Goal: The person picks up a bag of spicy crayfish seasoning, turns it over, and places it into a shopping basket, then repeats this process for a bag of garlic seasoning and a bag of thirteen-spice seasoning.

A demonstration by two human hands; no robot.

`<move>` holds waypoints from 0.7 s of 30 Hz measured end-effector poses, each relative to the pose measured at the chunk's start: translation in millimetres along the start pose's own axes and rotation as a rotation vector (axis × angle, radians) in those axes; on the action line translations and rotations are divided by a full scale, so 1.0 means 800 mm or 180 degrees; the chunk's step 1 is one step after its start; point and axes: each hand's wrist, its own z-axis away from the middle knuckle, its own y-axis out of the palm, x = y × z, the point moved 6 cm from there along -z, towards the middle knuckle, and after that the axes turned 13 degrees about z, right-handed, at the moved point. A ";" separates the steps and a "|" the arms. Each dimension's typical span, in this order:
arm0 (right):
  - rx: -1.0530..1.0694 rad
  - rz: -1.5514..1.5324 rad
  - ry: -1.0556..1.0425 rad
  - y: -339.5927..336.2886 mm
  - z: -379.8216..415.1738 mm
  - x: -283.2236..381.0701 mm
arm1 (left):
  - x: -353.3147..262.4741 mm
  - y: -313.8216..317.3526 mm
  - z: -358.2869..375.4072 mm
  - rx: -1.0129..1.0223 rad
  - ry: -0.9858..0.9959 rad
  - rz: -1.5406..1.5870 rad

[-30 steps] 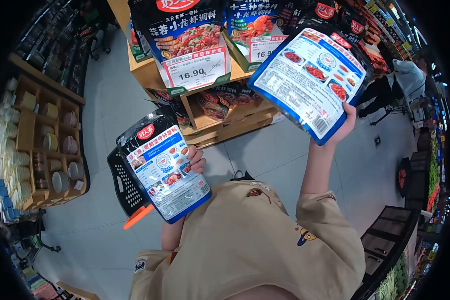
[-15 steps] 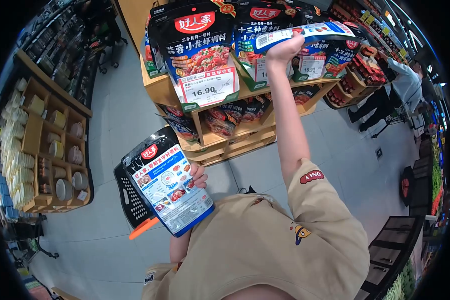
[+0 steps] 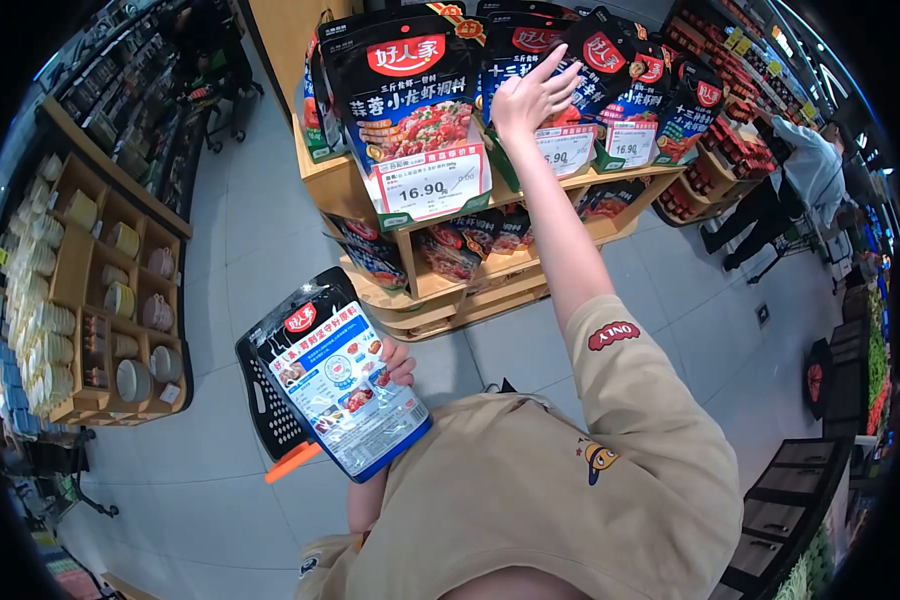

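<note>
Left hand [image 3: 395, 362] grips seasoning pouch [image 3: 338, 375] low at chest, over black basket [image 3: 265, 390]. Right hand [image 3: 530, 95] open, fingers spread, flat on shelf pouches [image 3: 560, 70], likely holding nothing. Press them upright behind price tag [image 3: 565, 150].

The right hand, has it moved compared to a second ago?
Yes. The right hand went up and left, from out beside the wooden display shelf to flat against the packets on it, no longer holding one.
</note>
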 end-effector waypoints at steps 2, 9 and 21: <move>0.0382 0.0209 0.0096 0.008 -0.001 0.002 | 0.000 0.001 0.001 0.0009 0.0004 0.0003; 0.0443 -0.0690 0.0949 -0.004 -0.029 -0.002 | 0.000 0.000 0.002 0.0026 0.0018 0.0015; -0.0634 -0.1066 -0.0854 -0.040 -0.043 0.038 | -0.003 0.001 0.006 0.0253 -0.0020 0.0058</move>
